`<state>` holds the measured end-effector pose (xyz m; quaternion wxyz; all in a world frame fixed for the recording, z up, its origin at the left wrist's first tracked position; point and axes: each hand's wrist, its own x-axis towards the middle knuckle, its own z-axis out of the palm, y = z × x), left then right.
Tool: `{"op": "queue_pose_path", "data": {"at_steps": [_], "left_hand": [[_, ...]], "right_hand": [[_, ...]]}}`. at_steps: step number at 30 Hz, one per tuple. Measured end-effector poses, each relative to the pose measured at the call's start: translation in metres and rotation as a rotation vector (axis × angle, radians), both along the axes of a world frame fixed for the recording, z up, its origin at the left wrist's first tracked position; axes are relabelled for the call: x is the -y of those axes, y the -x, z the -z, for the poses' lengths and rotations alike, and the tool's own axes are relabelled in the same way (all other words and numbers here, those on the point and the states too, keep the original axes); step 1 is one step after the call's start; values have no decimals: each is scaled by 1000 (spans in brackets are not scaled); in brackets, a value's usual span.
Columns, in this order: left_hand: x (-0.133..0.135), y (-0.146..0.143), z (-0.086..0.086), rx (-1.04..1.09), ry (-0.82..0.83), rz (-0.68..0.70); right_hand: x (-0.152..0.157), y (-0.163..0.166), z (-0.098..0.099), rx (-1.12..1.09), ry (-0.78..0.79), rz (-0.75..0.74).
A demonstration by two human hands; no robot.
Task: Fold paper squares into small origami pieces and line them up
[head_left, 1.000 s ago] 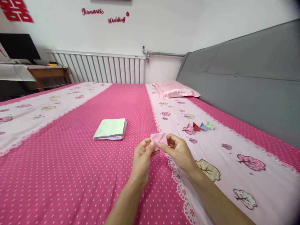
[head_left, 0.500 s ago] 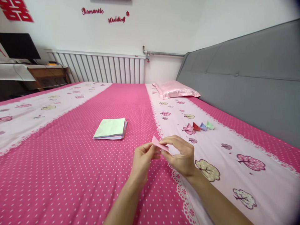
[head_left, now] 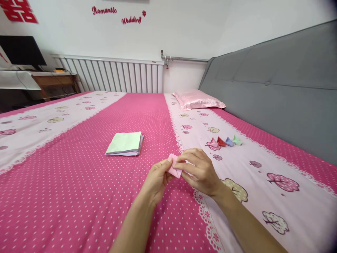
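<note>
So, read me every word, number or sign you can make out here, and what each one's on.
"Romantic": red lettering on the white wall.
"Wedding": red lettering on the same wall, lower and to the right.
"囍": red sign on the wall at upper left, its top cut off.
No writing can be made out on the pink folded paper, paper stack or dark monitor.

The paper [head_left: 173, 171] looks matt, the pillow [head_left: 198, 99] glossy.

The magenta-and-pale-pink printed fabric bedcover [head_left: 79, 196] supports a square, green-topped paper stack [head_left: 124, 143] at left; four folded-paper pieces [head_left: 221, 142] (pink, red, blue, green) at right; a shiny pink pillow [head_left: 198, 99] at far right.
</note>
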<state>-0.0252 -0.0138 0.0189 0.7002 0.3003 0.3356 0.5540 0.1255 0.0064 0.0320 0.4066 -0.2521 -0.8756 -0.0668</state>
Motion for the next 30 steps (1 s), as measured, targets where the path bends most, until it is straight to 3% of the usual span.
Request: {"op": "queue_pose_path", "data": {"at_steps": [13, 30], "left_hand": [[2, -1, 1, -13, -29, 21], [5, -3, -5, 45, -113, 153]], "right_hand": [[-6, -1, 2, -220, 276, -16], [0, 2, -3, -444, 686, 78]]}}
